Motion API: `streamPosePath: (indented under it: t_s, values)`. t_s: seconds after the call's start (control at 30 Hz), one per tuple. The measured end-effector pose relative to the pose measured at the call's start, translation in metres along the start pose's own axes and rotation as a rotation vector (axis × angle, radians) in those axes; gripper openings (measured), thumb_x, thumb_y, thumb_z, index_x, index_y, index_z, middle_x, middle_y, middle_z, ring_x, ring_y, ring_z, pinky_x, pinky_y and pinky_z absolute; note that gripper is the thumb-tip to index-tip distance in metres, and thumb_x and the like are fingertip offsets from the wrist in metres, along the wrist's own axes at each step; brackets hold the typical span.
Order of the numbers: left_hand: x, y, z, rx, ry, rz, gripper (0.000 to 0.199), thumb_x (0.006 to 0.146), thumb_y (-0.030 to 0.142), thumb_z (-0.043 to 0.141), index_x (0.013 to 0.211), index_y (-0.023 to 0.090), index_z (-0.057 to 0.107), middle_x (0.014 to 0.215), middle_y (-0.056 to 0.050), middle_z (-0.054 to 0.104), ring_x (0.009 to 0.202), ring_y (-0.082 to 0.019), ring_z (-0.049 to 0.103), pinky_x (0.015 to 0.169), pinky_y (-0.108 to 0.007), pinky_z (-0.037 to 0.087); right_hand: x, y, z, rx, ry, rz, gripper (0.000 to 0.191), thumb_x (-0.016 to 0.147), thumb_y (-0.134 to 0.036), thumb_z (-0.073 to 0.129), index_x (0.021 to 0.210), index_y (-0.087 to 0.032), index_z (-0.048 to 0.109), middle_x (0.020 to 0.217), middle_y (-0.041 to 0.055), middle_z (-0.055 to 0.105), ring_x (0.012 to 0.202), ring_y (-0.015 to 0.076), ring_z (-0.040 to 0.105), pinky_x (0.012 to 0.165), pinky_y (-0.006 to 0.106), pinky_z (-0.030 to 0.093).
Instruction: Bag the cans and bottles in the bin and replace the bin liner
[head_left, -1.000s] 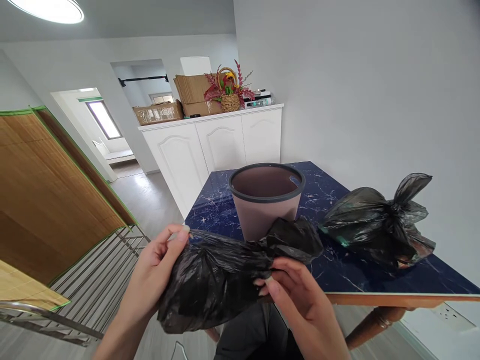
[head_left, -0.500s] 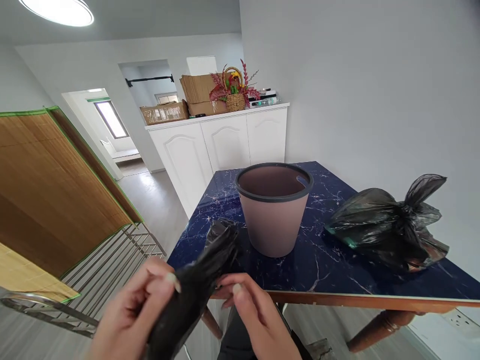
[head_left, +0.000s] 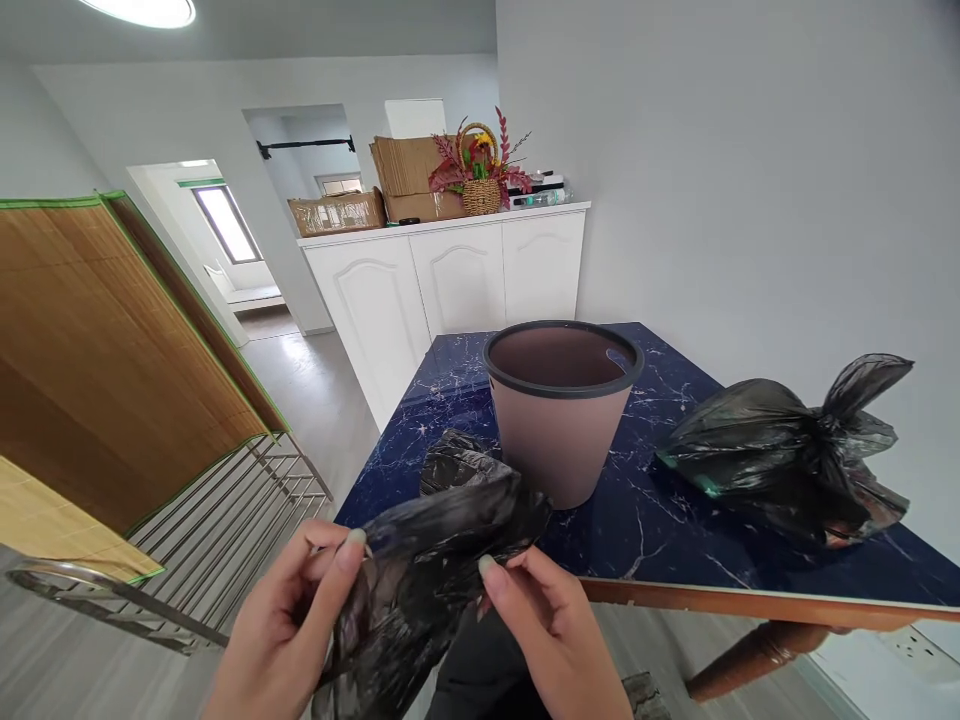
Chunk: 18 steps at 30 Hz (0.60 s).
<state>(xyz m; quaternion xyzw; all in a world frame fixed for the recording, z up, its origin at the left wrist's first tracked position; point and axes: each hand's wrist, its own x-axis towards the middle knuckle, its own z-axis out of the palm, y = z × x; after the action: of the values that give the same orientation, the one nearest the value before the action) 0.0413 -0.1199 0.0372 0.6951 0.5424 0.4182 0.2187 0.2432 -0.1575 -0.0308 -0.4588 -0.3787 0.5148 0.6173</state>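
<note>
A thin black plastic garbage bag (head_left: 420, 590) stretches between my two hands, partly spread and see-through near the left side. My left hand (head_left: 289, 610) pinches its left edge between thumb and fingers. On the other edge, my right hand (head_left: 544, 620) has a similar pinch. Just beyond them stands a pinkish-brown trash can (head_left: 559, 440) with a dark rim, upright and with no liner showing inside. Another piece of crumpled black plastic (head_left: 457, 460) lies on the table left of the can; the held bag partly covers it.
The blue marbled table (head_left: 660, 540) carries a knotted, filled black bag (head_left: 780, 450) at the right. A metal rack (head_left: 247, 510) with bamboo mats (head_left: 112, 370) stands to the left. Behind is a white cabinet (head_left: 465, 280) with cardboard boxes (head_left: 337, 212) and a flower basket (head_left: 480, 195).
The bag has gone from a narrow, bunched strip to a wider sheet. My right hand has shifted right, away from the left, and both hands keep their hold.
</note>
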Motion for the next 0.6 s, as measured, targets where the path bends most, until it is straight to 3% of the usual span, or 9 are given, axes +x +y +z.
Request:
streamPosePath:
  t_s: [0.07, 0.13, 0.27, 0.33, 0.4, 0.47, 0.53, 0.6]
  values:
    - [0.003, -0.006, -0.003, 0.012, 0.054, -0.033, 0.053, 0.094, 0.076, 0.058, 0.084, 0.024, 0.063, 0.055, 0.004, 0.056, 0.048, -0.015, 0.051, 0.044, -0.022, 0.046, -0.001, -0.001, -0.004, -0.038, -0.008, -0.022, 0.053, 0.09, -0.071, 0.072, 0.073, -0.021, 0.068, 0.071, 0.0007, 0.063, 0.072, 0.0164, 0.059, 0.071, 0.025, 0.05]
    - [0.007, -0.014, -0.007, 0.044, 0.088, -0.064, 0.05, 0.093, 0.074, 0.061, 0.092, 0.024, 0.065, 0.064, 0.002, 0.065, 0.057, -0.017, 0.061, 0.053, -0.024, 0.053, -0.003, -0.002, -0.008, -0.084, -0.009, -0.048, 0.053, 0.091, -0.07, 0.071, 0.071, -0.021, 0.064, 0.069, -0.0004, 0.058, 0.069, 0.0153, 0.056, 0.067, 0.024, 0.048]
    - [0.014, -0.031, -0.013, 0.032, 0.087, -0.109, 0.051, 0.091, 0.069, 0.066, 0.119, 0.026, 0.066, 0.102, -0.005, 0.078, 0.095, -0.026, 0.076, 0.085, -0.034, 0.063, -0.004, -0.005, -0.016, -0.154, -0.016, -0.149, 0.049, 0.096, -0.064, 0.067, 0.072, -0.022, 0.061, 0.069, -0.0003, 0.056, 0.069, 0.0163, 0.059, 0.064, 0.023, 0.048]
    - [0.015, -0.034, -0.014, 0.035, -0.075, -0.125, 0.052, 0.086, 0.066, 0.074, 0.121, 0.028, 0.07, 0.108, -0.005, 0.079, 0.102, -0.028, 0.077, 0.092, -0.037, 0.063, -0.006, -0.008, -0.021, -0.194, -0.028, -0.202, 0.048, 0.098, -0.061, 0.066, 0.072, -0.022, 0.061, 0.071, 0.0008, 0.06, 0.071, 0.017, 0.061, 0.066, 0.024, 0.049]
    - [0.015, -0.032, -0.012, 0.057, -0.299, -0.143, 0.043, 0.08, 0.061, 0.08, 0.107, 0.027, 0.077, 0.101, -0.004, 0.081, 0.097, -0.029, 0.077, 0.088, -0.036, 0.064, -0.007, -0.012, -0.028, -0.248, -0.047, -0.253, 0.047, 0.1, -0.059, 0.064, 0.07, -0.023, 0.059, 0.072, 0.0015, 0.063, 0.07, 0.0169, 0.062, 0.066, 0.024, 0.051]
    - [0.016, -0.027, -0.009, 0.042, -0.428, -0.159, 0.036, 0.082, 0.06, 0.079, 0.091, 0.026, 0.079, 0.092, -0.004, 0.081, 0.091, -0.029, 0.076, 0.082, -0.034, 0.063, -0.009, -0.016, -0.037, -0.304, -0.065, -0.314, 0.046, 0.101, -0.057, 0.062, 0.07, -0.023, 0.059, 0.075, 0.0023, 0.066, 0.07, 0.0177, 0.064, 0.068, 0.025, 0.053]
    - [0.02, -0.024, -0.007, -0.001, -0.383, -0.156, 0.039, 0.087, 0.063, 0.073, 0.088, 0.025, 0.078, 0.089, -0.004, 0.08, 0.089, -0.028, 0.074, 0.079, -0.031, 0.061, -0.01, -0.019, -0.046, -0.376, -0.079, -0.362, 0.043, 0.102, -0.055, 0.06, 0.072, -0.025, 0.061, 0.076, 0.0026, 0.068, 0.069, 0.0191, 0.066, 0.07, 0.027, 0.055]
    - [0.026, -0.024, -0.008, -0.025, -0.194, -0.138, 0.045, 0.09, 0.068, 0.069, 0.092, 0.023, 0.076, 0.085, -0.003, 0.076, 0.084, -0.025, 0.071, 0.075, -0.029, 0.057, -0.009, -0.019, -0.054, -0.479, -0.106, -0.359, 0.039, 0.103, -0.052, 0.058, 0.075, -0.026, 0.063, 0.076, 0.0028, 0.07, 0.069, 0.0201, 0.068, 0.068, 0.027, 0.055]
